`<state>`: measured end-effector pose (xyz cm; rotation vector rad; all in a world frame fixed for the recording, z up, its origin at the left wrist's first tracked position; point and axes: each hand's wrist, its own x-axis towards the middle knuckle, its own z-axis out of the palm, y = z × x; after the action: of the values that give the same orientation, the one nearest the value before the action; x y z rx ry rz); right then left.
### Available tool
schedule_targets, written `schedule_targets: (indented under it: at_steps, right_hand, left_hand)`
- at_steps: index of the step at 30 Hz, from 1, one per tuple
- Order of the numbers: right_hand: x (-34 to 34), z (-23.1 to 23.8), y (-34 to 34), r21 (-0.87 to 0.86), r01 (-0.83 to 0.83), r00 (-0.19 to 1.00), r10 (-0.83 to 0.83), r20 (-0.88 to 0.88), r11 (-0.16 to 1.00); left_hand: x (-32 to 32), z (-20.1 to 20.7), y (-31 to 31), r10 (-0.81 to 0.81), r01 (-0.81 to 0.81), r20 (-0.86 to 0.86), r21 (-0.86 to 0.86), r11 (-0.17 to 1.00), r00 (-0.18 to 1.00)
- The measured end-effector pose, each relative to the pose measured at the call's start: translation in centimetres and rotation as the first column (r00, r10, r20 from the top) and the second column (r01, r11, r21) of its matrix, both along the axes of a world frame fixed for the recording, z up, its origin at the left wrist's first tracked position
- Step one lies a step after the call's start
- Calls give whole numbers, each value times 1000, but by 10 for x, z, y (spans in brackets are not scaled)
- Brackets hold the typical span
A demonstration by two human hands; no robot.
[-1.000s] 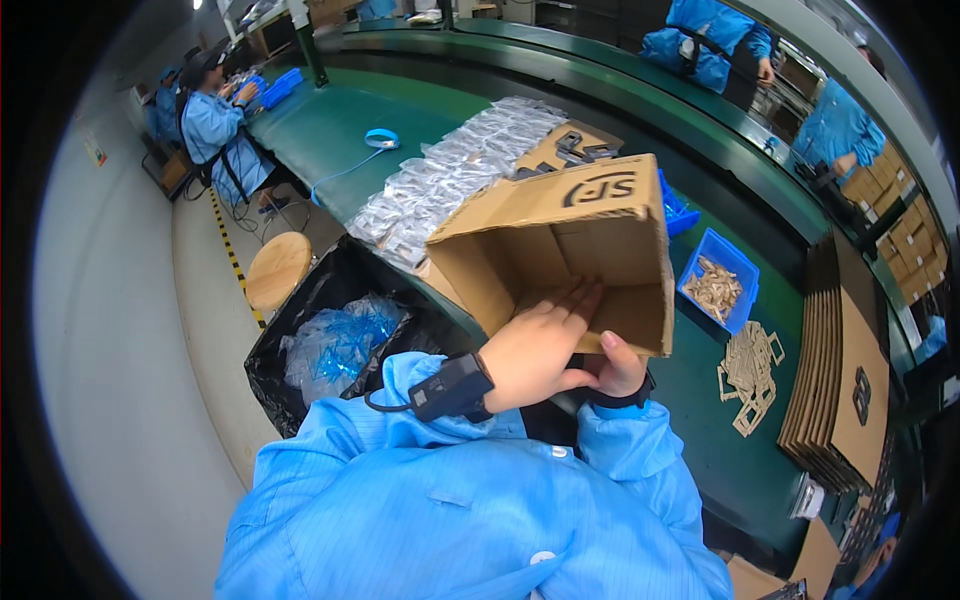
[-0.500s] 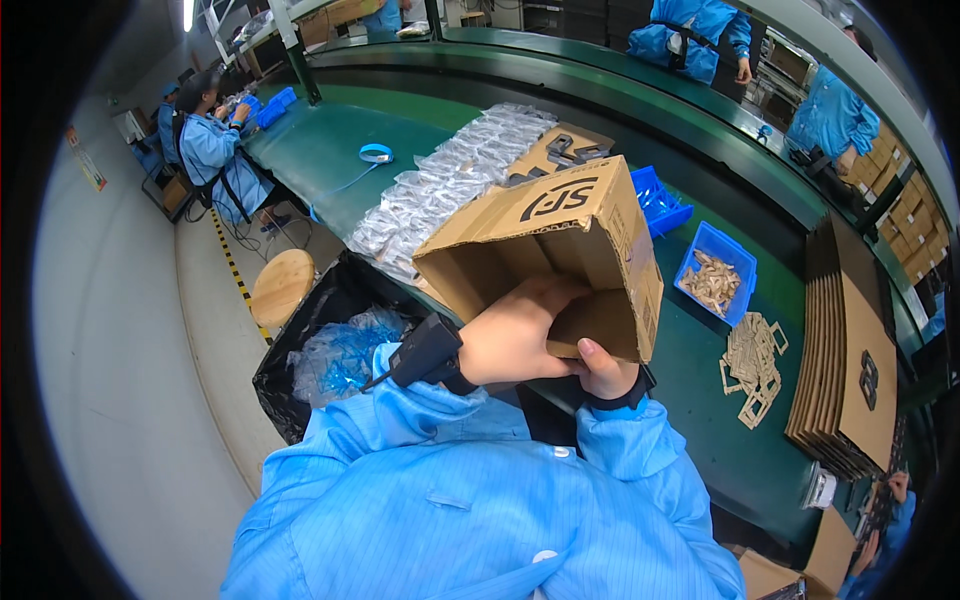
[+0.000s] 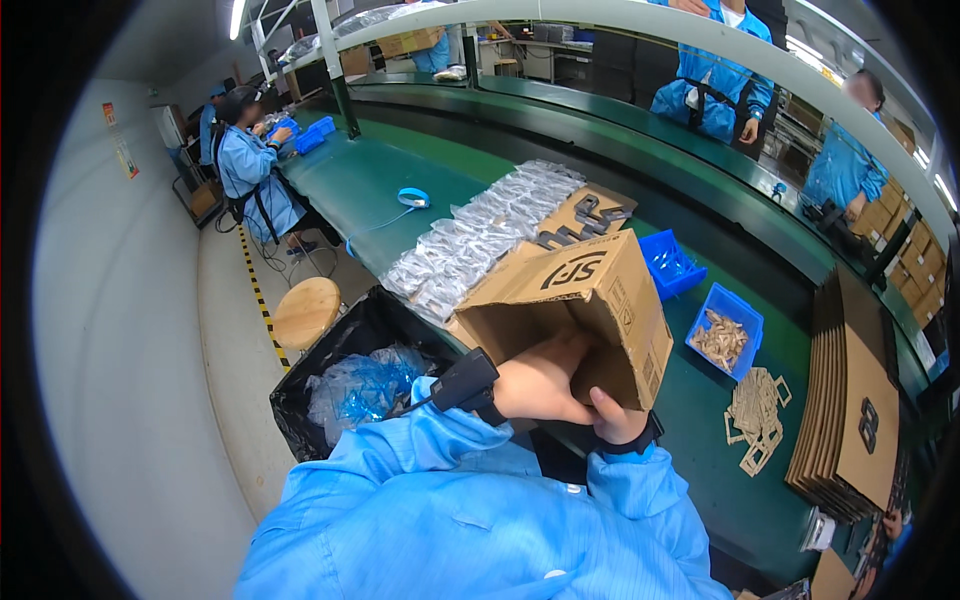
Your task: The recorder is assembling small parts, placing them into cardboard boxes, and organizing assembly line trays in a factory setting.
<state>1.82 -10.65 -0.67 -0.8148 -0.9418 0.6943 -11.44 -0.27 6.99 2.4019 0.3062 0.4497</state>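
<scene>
A brown cardboard box [image 3: 590, 290] is held up over the green table [image 3: 740, 500], its open bottom turned toward me. My left hand [image 3: 540, 385], with a black strap at the wrist, reaches into the opening, fingers pressed on an inner flap. My right hand [image 3: 615, 415], wearing a black wristband, grips the box's lower edge from beneath, mostly hidden by the box and the left hand.
Rows of clear bagged parts [image 3: 480, 240] lie behind the box. Two blue bins [image 3: 725, 335] and cardboard cutouts [image 3: 755, 415] sit to the right, beside a stack of flat cartons [image 3: 850, 400]. A black bin with blue plastic [image 3: 350, 385] and a wooden stool [image 3: 305, 310] stand left. Other workers sit beyond.
The box has tilted so its opening faces me more. My left hand moved from the outer flap deeper into the box; the right hand stays underneath.
</scene>
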Motion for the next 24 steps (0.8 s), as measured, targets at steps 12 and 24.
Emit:
schedule_targets:
  at_steps: [12, 24]
  right_hand:
    - [-3, 8, 3, 77, -69, 987, 80, -142, 995]
    - [-6, 11, 2, 105, -94, 963, 117, -244, 990]
  left_hand:
    - [-1, 15, 2, 59, -59, -39, -10, 998, 997]
    - [-11, 13, 1, 63, -63, -17, -24, 998, 998]
